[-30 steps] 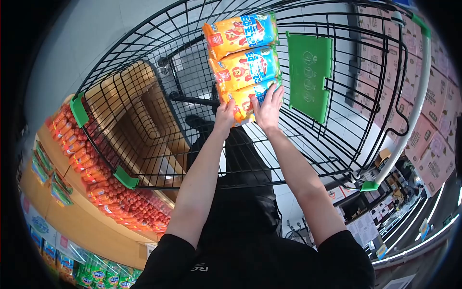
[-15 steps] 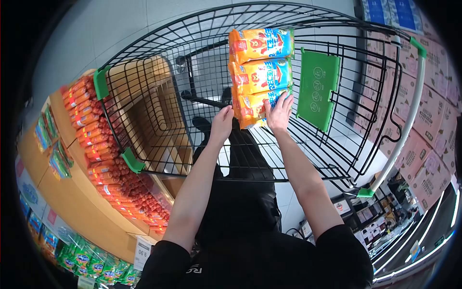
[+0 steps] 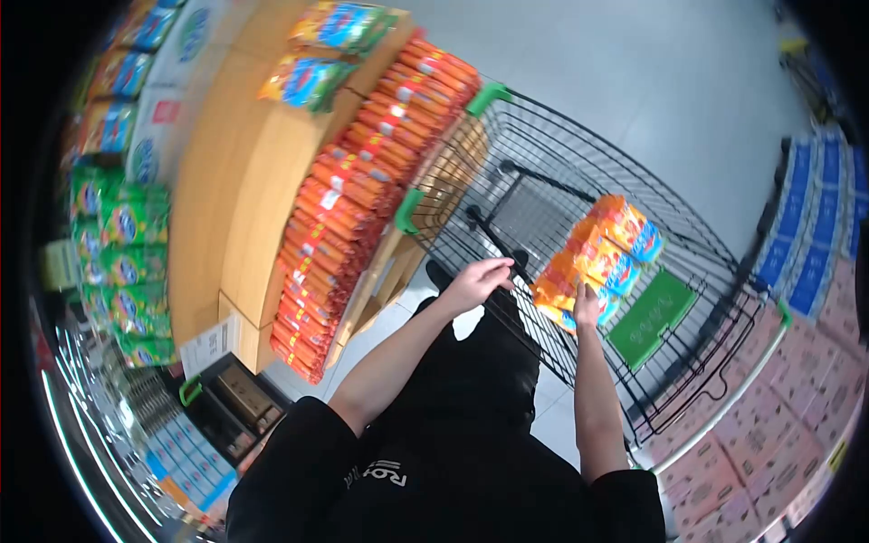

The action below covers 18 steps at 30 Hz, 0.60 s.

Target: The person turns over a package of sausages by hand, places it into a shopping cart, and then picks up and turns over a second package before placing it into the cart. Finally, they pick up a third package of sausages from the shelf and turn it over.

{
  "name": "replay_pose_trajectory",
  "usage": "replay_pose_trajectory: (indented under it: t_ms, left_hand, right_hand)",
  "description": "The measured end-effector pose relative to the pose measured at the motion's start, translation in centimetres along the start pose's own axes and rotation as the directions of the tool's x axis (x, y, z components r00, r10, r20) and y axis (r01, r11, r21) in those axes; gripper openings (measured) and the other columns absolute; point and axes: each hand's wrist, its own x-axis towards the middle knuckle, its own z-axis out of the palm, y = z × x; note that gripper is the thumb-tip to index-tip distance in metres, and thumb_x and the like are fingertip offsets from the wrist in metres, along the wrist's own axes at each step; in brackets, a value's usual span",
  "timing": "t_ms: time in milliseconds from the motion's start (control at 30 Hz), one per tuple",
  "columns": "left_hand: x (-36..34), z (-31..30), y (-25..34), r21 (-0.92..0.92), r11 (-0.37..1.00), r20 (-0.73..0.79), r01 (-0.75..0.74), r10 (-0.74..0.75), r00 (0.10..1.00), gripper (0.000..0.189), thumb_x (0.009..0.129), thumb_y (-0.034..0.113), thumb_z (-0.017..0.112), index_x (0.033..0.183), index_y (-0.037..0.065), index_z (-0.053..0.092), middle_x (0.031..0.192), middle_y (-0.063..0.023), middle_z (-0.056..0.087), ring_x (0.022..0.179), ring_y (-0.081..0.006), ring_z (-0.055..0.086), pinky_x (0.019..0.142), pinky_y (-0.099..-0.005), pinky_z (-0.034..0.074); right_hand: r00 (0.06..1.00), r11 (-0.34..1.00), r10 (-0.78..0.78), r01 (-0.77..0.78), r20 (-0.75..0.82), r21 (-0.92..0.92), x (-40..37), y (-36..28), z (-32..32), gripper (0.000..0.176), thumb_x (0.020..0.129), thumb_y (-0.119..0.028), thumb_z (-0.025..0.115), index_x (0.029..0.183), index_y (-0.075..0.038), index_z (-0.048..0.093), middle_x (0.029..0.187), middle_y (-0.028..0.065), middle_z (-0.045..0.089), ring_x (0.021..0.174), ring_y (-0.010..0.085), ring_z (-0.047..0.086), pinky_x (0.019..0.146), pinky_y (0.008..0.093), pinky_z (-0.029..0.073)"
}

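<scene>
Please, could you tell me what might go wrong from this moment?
Only the right hand is at the orange-and-blue packs; the left hand is off them, so they could perhaps slide or tip.

The shopping cart's green corner appears close to the stacked orange packages; turning carelessly might knock some down.

Right fingers touch orange packs inside cart.

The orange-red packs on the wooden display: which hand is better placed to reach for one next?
Probably the left hand: it looks empty and is nearer the orange-red packs, while the right hand is at the orange-and-blue packs in the cart.
</scene>
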Motion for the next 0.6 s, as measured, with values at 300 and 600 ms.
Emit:
replay_pose_trajectory:
  t_ms: [300, 600]
  left_hand:
    - [-12.3, -9.5, -0.2, 0.083, 0.986, -0.11, -0.147, 0.156, 0.982, 0.033, 0.091, 0.023, 0.046, 0.116, 0.0, 0.049, 0.079, -0.0075, 0.061, 0.075, -0.0119, 0.06, 0.071, -0.0237, 0.045]
    - [-24.2, -16.0, -2.5, -0.217, 0.967, -0.342, -0.133, 0.053, 0.938, 0.027, 0.091, 0.02, 0.044, 0.109, 0.002, 0.054, 0.072, -0.0057, 0.062, 0.072, -0.012, 0.061, 0.067, -0.0237, 0.046]
  right_hand:
    - [0.938, 0.867, -0.264, 0.13, 0.223, 0.48, -8.2, -12.1, 3.7, 0.037, 0.089, -0.028, 0.048, 0.109, 0.003, 0.053, 0.091, 0.0117, 0.062, 0.079, 0.0169, 0.061, 0.066, 0.0256, 0.048]
    - [0.793, 0.721, -0.54, 0.262, 0.283, 0.642, -23.4, -22.7, 10.7, 0.029, 0.091, -0.02, 0.047, 0.105, 0.004, 0.053, 0.085, 0.01, 0.063, 0.073, 0.0148, 0.062, 0.065, 0.0234, 0.049]
